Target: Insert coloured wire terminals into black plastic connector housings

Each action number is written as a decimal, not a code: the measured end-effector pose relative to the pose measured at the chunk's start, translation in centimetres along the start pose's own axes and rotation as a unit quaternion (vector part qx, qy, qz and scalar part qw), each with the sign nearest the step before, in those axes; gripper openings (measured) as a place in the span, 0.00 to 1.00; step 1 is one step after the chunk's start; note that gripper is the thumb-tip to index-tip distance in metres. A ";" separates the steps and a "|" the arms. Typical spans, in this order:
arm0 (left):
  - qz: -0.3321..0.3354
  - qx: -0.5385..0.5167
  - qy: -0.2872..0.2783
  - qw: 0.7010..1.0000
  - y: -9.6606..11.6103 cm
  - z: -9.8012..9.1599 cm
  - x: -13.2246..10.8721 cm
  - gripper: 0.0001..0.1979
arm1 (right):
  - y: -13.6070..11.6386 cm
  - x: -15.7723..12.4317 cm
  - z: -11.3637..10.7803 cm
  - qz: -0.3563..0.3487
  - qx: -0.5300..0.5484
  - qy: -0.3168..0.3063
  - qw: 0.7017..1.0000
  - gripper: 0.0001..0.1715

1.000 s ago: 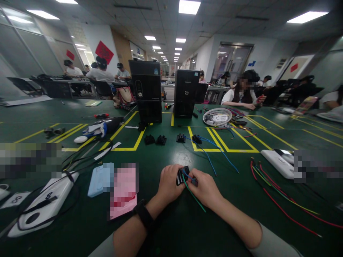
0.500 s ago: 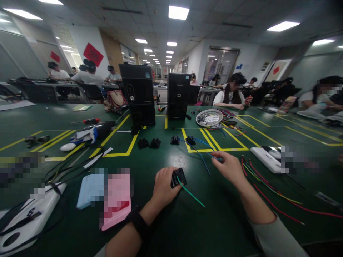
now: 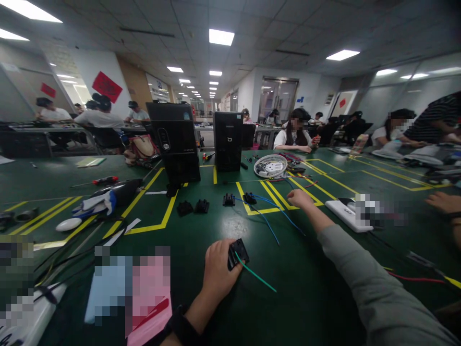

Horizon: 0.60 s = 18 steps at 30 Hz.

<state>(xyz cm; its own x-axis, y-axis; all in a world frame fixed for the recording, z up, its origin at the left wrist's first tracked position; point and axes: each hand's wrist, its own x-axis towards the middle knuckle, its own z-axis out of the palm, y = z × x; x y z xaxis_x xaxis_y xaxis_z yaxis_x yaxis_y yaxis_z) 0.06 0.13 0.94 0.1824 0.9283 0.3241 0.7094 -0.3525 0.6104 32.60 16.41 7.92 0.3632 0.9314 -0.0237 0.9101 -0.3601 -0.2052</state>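
Observation:
My left hand [image 3: 220,269] is closed around a black terminal block [image 3: 239,253] just above the green tabletop. A green wire [image 3: 257,278] sticks out of the block toward the lower right. My right hand [image 3: 300,198] is stretched forward over the yellow tape lines, short of the white basket [image 3: 271,166]. Its fingers point away and are partly hidden, so their grip does not show. To its left lie two black blocks with blue wires [image 3: 284,214] running from them, a block [image 3: 249,198] and another block [image 3: 228,199]. Two more black blocks [image 3: 201,206] sit further left.
Two black computer towers [image 3: 227,142] stand at the back. A white power strip [image 3: 347,215] lies right, near another person's hand [image 3: 444,202]. Pink [image 3: 149,298] and blue [image 3: 108,288] items lie left. Red wire [image 3: 418,278] shows beyond my right sleeve.
My right hand has let go of the blue wire and moved forward. The view has turned, another person's hand has come in at the right, and my sleeve covers part of the loose wires.

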 end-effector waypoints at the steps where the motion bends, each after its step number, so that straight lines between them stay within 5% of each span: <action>1: 0.000 -0.004 -0.001 1.000 0.0 0.0 0.0 0.19 | -0.1 1.1 0.1 0.007 0.001 -0.002 1.000 0.15; 11: -0.011 -0.023 -0.013 1.000 -0.5 0.6 0.1 0.20 | -1.3 9.6 1.4 0.056 0.032 0.042 0.997 0.17; 18: -0.023 -0.022 -0.026 0.999 -1.0 1.0 0.2 0.21 | 0.6 11.5 2.7 0.028 0.060 0.077 0.995 0.17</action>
<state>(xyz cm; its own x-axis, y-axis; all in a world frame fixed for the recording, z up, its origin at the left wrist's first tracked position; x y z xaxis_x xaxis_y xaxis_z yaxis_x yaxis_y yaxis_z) 0.12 0.76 -0.33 0.1869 0.9482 0.2571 0.6880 -0.3131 0.6547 36.75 27.10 4.85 0.4477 0.8876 0.1089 0.8605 -0.3944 -0.3225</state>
